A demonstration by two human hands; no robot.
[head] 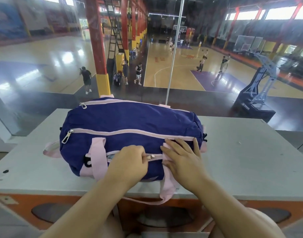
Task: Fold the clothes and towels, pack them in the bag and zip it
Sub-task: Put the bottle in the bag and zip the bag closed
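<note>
A purple bag (130, 124) is seen lying lengthwise, left to right, across the grey tabletop (241, 152) at centre frame. The front pocket's zip pull (151, 157) is pinched by the left hand (130, 162), fingers closed on it. The right hand (181, 157), fingers spread flat, is pressed on the bag just right of the pull. The pocket's unzipped stretch lies leftward, along the bag's long axis.

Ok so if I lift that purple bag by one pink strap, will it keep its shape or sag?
Probably sags: the purple bag is thin, wrinkled fabric with no visible frame. The pink strap lies limp, so expect slack first. It looks stuffed, so likely bulky but light.
</note>
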